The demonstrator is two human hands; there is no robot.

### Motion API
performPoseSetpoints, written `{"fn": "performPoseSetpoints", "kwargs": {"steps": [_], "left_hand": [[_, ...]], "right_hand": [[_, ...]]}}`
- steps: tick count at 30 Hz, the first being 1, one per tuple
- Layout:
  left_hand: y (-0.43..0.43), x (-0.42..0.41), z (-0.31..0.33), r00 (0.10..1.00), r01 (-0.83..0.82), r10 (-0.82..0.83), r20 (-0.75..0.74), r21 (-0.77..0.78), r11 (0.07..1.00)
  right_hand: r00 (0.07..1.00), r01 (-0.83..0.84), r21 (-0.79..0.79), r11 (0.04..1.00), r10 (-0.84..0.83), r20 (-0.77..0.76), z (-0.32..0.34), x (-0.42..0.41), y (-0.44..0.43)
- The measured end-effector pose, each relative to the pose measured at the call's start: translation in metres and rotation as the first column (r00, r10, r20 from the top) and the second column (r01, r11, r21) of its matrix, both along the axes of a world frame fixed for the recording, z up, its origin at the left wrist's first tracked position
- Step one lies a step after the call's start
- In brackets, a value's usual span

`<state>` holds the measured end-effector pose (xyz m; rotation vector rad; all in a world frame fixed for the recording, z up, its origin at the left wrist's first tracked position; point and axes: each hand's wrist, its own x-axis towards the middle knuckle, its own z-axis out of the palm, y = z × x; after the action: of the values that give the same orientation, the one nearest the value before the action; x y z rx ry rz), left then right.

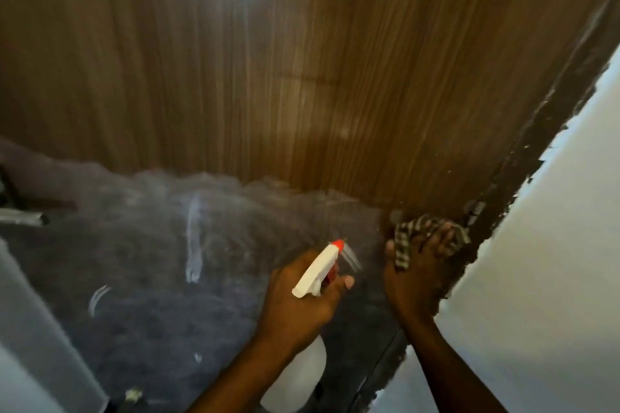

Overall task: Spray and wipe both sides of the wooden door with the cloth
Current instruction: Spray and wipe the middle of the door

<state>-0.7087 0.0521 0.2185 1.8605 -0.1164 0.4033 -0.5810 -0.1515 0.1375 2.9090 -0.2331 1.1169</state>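
Wooden door [302, 60] fills the view, brown grain running vertically on its upper part. Its lower part is covered by a hazy grey film [151, 261] with white streaks. Left hand [298, 298] in front of the door's lower middle, fingers wrapped round the neck of a spray bottle [317, 273]. The bottle has a white trigger head, its red nozzle aimed at the door, and its pale body hangs below the wrist. Right hand [419, 265] at the door's lower right edge grips a striped cloth [402, 245], bunched under the fingers and pressed to the wood. Dark frame [536, 144] runs along the door's right edge, the white wall [553, 278] beyond it. Metal handle [23, 219] at the door's far left, blurred.
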Motion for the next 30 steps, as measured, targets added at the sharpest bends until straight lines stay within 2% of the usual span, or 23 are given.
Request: {"fn": "performPoseSetpoints", "kwargs": {"steps": [1, 2, 3, 4, 6, 8, 9, 10, 12, 14, 16, 17, 19, 22, 24, 26, 28, 30], "left_hand": [[0.002, -0.002, -0.004, 1.0, -0.019, 0.02, 0.011, -0.024, 1.0], [0.004, -0.003, -0.006, 0.999, -0.034, 0.035, 0.021, -0.048, 0.998], [0.005, -0.005, -0.009, 0.998, -0.047, 0.049, 0.034, -0.067, 0.997], [0.007, -0.007, -0.012, 0.996, -0.067, 0.071, 0.054, -0.08, 0.995], [0.011, -0.009, -0.018, 0.991, -0.101, 0.108, 0.073, -0.096, 0.99], [0.017, -0.011, -0.022, 0.992, -0.104, 0.11, 0.067, -0.087, 0.991], [0.021, -0.013, -0.025, 0.993, -0.101, 0.106, 0.059, -0.082, 0.992], [0.025, -0.014, -0.026, 0.993, -0.101, 0.105, 0.053, -0.076, 0.992], [0.035, -0.014, -0.027, 0.99, -0.128, 0.131, 0.052, -0.06, 0.99], [0.045, -0.016, -0.027, 0.986, -0.157, 0.16, 0.047, -0.056, 0.986], [0.052, -0.017, -0.026, 0.984, -0.168, 0.17, 0.058, -0.039, 0.985], [0.054, -0.018, -0.025, 0.982, -0.176, 0.178, 0.069, -0.039, 0.984], [0.058, -0.018, -0.021, 0.977, -0.19, 0.194, 0.085, -0.057, 0.98], [0.068, -0.014, -0.019, 0.972, -0.206, 0.211, 0.103, -0.057, 0.977], [0.074, -0.011, -0.021, 0.971, -0.213, 0.215, 0.106, -0.031, 0.977], [0.079, -0.01, -0.023, 0.971, -0.207, 0.209, 0.115, -0.024, 0.978], [0.086, -0.009, -0.023, 0.969, -0.204, 0.207, 0.135, -0.032, 0.978], [0.097, -0.007, -0.025, 0.964, -0.219, 0.223, 0.142, -0.041, 0.975]], "right_hand": [[0.998, 0.021, 0.1, 0.995, -0.028, 0.063, 0.015, 0.005, 0.022], [0.995, -0.022, 0.112, 0.993, 0.01, 0.104, 0.026, 0.01, 0.042], [0.984, -0.125, 0.007, 0.992, 0.123, 0.132, 0.027, 0.017, 0.054], [0.947, -0.269, -0.153, 0.951, 0.29, 0.138, 0.022, 0.022, 0.063], [0.81, -0.512, -0.423, 0.748, 0.585, 0.053, 0.001, 0.026, 0.061], [0.72, -0.594, -0.543, 0.594, 0.694, -0.029, -0.018, 0.028, 0.039], [0.709, -0.597, -0.56, 0.574, 0.704, -0.035, -0.024, 0.028, 0.028], [0.716, -0.592, -0.55, 0.589, 0.698, -0.023, -0.026, 0.027, 0.018], [0.764, -0.54, -0.475, 0.695, 0.642, 0.071, -0.015, 0.025, 0.01], [0.847, -0.408, -0.308, 0.859, 0.482, 0.224, 0.005, 0.025, 0.031], [0.883, -0.292, -0.116, 0.949, 0.314, 0.349, 0.031, 0.026, 0.073], [0.874, -0.301, -0.097, 0.949, 0.315, 0.37, 0.043, 0.028, 0.096], [0.816, -0.403, -0.23, 0.886, 0.462, 0.347, 0.05, 0.031, 0.127], [0.73, -0.517, -0.492, 0.7, 0.661, 0.174, 0.03, 0.034, 0.131], [0.702, -0.539, -0.614, 0.577, 0.711, 0.052, 0.015, 0.035, 0.112], [0.688, -0.532, -0.69, 0.491, 0.726, -0.013, 0.01, 0.035, 0.09], [0.688, -0.529, -0.687, 0.498, 0.725, -0.004, 0.013, 0.032, 0.073], [0.711, -0.518, -0.602, 0.608, 0.697, 0.092, 0.026, 0.029, 0.081]]}}
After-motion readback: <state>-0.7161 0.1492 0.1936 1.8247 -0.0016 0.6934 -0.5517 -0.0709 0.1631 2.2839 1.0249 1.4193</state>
